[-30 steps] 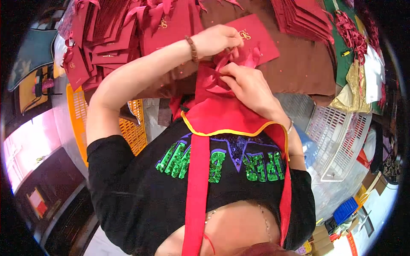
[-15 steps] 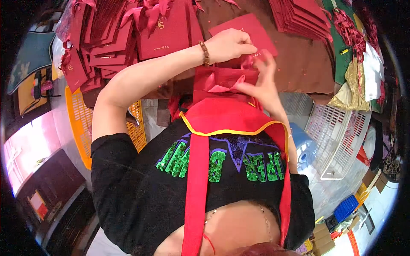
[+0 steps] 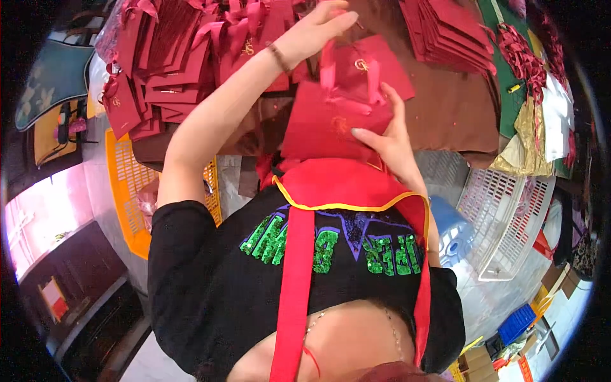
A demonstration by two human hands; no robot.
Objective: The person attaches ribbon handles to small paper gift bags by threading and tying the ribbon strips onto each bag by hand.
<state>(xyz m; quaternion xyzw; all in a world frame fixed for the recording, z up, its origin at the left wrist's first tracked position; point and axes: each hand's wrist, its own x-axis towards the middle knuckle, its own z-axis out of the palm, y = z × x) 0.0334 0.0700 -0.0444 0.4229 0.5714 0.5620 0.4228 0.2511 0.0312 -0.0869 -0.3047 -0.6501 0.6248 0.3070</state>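
Observation:
A red paper gift bag [image 3: 315,130] with a gold emblem and pink ribbon handles stands upright in front of me, just beyond my red apron [image 3: 344,181]. My right hand [image 3: 396,137] grips its right side, thumb over the front and index finger up by the ribbon. Behind it, another red bag [image 3: 398,67] lies on the brown cloth, partly hidden. My left hand [image 3: 321,28], slightly blurred, is raised beyond the upright bag's top left and apart from it. Its thumb and fingers are stretched out and apart, with nothing visible between them.
Stacked red bags [image 3: 181,70] fill the table's left side, and another stack [image 3: 449,35] lies at the far right. Pink ribbons [image 3: 519,51] hang at the right edge. An orange crate [image 3: 124,184] and a white crate [image 3: 503,216] flank me below.
My left hand has moved up and away from the bag. The bag's front now faces up more fully, its ribbons rising. My right hand has shifted slightly down along its side.

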